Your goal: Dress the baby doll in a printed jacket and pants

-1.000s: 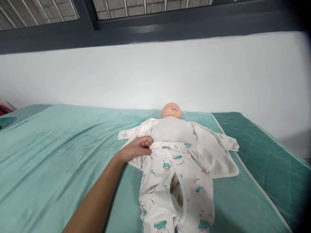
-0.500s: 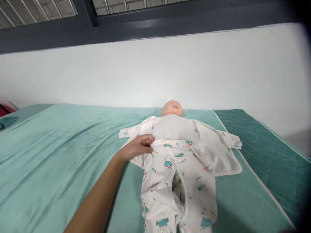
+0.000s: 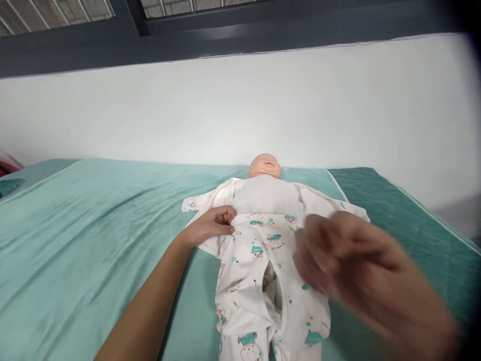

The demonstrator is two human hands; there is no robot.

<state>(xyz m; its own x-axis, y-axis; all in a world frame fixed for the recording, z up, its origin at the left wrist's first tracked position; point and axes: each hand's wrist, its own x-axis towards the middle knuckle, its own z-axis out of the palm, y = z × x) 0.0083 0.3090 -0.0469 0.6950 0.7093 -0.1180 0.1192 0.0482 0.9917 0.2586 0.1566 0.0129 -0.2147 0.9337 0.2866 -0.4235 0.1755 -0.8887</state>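
A baby doll (image 3: 265,166) lies on its back, its head toward the wall. It wears white split-crotch pants (image 3: 248,276) printed with small cartoon figures. A white top (image 3: 319,203) lies spread open beneath it, sleeves out to both sides, leaving the pale torso bare. At the left end of the waistband, my left hand (image 3: 212,224) pinches the edge of the pants between thumb and curled fingers. My right hand (image 3: 341,255) is blurred by motion above the doll's right-hand side in view, its fingers bent; whether it touches anything is unclear.
A light green sheet (image 3: 93,240) covers the bed, with a darker green quilted strip (image 3: 421,235) on the right. Behind the bed stands a white wall (image 3: 188,110) below a dark window frame (image 3: 225,37). Something red (image 3: 5,168) shows at the far left edge.
My right hand has come into view from the right, over the doll. My left hand keeps its hold at the waistband. The view has shifted slightly.
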